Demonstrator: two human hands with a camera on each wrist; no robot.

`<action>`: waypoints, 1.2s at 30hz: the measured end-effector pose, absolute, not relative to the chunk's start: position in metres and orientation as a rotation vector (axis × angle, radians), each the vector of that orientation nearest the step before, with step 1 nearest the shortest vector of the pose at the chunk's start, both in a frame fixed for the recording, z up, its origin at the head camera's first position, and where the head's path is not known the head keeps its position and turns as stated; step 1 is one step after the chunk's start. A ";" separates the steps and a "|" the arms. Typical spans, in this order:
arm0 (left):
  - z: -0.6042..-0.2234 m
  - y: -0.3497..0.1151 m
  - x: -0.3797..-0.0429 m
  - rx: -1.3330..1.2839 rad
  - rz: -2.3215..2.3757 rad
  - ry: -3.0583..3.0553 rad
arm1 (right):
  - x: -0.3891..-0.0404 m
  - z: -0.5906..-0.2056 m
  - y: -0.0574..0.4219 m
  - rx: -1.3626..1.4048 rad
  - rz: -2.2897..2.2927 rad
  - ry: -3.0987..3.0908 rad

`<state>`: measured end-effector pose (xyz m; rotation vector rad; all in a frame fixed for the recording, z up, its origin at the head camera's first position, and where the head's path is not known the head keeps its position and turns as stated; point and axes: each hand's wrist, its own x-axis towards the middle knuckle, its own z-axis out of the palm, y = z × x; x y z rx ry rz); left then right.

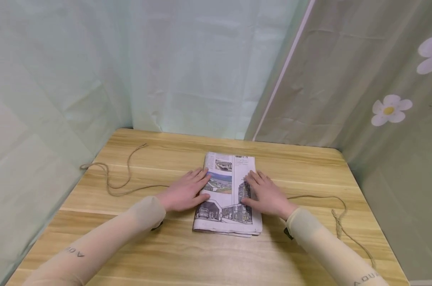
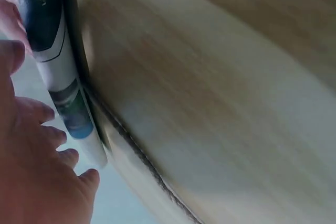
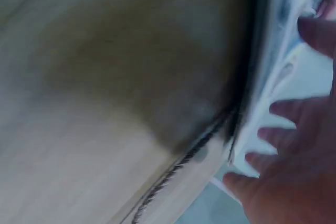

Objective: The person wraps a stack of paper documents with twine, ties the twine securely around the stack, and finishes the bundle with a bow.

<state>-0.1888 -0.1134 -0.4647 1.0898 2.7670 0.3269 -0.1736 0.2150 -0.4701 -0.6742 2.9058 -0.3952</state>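
A folded newspaper (image 1: 224,198) with printed pictures lies flat near the middle of the wooden table. My left hand (image 1: 185,190) rests on its left side with the fingers extended. On the opposite side, my right hand (image 1: 267,195) touches the paper, fingers also stretched out. A thin brown twine (image 1: 119,190) runs out from the left and goes under the newspaper's side; on the right, twine (image 1: 323,196) emerges and bends toward the front. In the left wrist view the twine (image 2: 142,153) meets the table beside the folded edge; the right wrist view shows twine (image 3: 178,166) likewise.
The wooden table (image 1: 159,254) extends around the paper, its back edge against pale curtains (image 1: 201,71). Twine ends lie loose at the left, and a knotted part (image 1: 338,224) lies at the right. A grey-brown curtain (image 1: 319,87) with white flowers hangs at the right.
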 end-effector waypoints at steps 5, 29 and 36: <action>-0.472 -0.109 -0.192 1.090 0.247 2.737 | -0.169 -0.478 0.214 -0.730 -0.217 2.805; -0.451 -0.174 -0.211 0.804 0.460 2.959 | -0.164 -0.478 0.214 -0.836 -0.444 2.933; -0.441 -0.246 -0.224 0.412 0.424 3.052 | -0.163 -0.457 0.201 -0.934 -0.418 2.914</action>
